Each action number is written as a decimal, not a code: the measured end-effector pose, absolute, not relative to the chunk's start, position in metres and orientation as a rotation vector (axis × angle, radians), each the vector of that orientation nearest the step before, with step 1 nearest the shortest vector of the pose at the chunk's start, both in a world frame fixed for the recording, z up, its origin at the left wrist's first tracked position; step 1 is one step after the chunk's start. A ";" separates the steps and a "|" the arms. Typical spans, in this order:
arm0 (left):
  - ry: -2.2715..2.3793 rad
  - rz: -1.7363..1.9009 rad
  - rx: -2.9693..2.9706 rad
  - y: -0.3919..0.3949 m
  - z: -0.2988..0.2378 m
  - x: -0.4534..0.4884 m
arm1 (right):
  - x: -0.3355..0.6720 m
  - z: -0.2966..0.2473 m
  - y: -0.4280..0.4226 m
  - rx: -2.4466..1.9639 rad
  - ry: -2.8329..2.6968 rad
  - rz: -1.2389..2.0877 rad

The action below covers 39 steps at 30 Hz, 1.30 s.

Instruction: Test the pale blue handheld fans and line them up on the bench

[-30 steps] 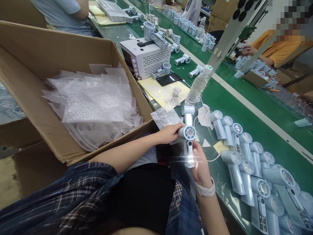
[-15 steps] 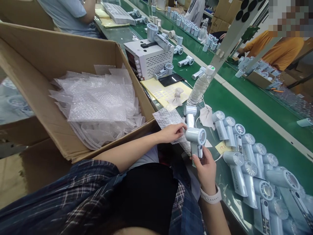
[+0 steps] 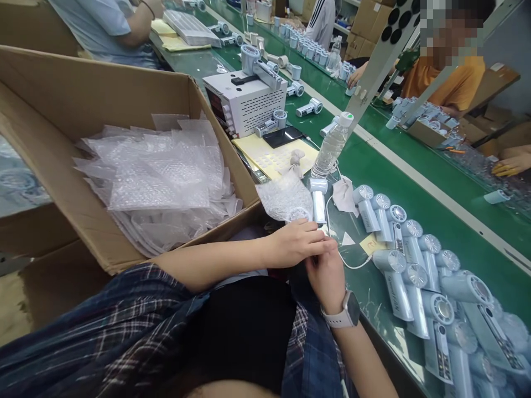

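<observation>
Head view: the fan you held upright in your right hand (image 3: 327,273) a moment ago is out of sight. Both hands now meet, fingers curled, at the near worktop (image 3: 375,293) edge; what they grip I cannot tell. A round shape inside the bubble bag (image 3: 284,199), just beyond your left hand (image 3: 296,243), may be that fan.

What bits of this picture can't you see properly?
Head view: anything between the left hand and right hand, hidden by their fingers.
Head view: the inside of the clear bubble-wrap pouch, blurred by its bubbles.
Head view: the nearest pale blue plastic handheld fans, cut off by the bottom right corner.
</observation>
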<state>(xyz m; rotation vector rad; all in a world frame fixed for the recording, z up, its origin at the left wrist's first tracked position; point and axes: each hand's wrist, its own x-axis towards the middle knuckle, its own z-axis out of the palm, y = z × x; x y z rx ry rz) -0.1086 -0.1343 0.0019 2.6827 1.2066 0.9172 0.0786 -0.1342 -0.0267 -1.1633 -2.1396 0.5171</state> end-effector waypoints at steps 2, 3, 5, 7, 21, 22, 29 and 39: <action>1.285 0.797 2.896 -0.141 0.009 -0.111 | 0.083 -0.023 -0.130 -1.204 -1.883 0.823; 1.355 0.768 2.928 -0.142 0.011 -0.113 | 0.085 -0.022 -0.128 -1.235 -1.724 1.039; 1.461 0.756 2.915 -0.139 0.008 -0.117 | 0.088 -0.018 -0.125 -1.253 -1.405 1.473; 1.526 0.831 2.823 -0.136 0.003 -0.116 | 0.087 -0.014 -0.126 -1.232 -1.280 1.699; 1.071 1.441 1.945 -0.194 0.066 -0.121 | 0.067 0.037 -0.156 -0.925 -2.130 0.789; 1.033 1.523 1.732 -0.198 0.070 -0.127 | 0.065 0.038 -0.156 -0.856 -2.137 0.836; 0.810 1.844 0.847 -0.262 0.065 -0.189 | 0.026 0.049 -0.177 -0.289 -2.343 0.676; 1.595 1.779 1.063 -0.435 0.041 -0.232 | -0.077 0.047 -0.249 0.598 -2.311 0.973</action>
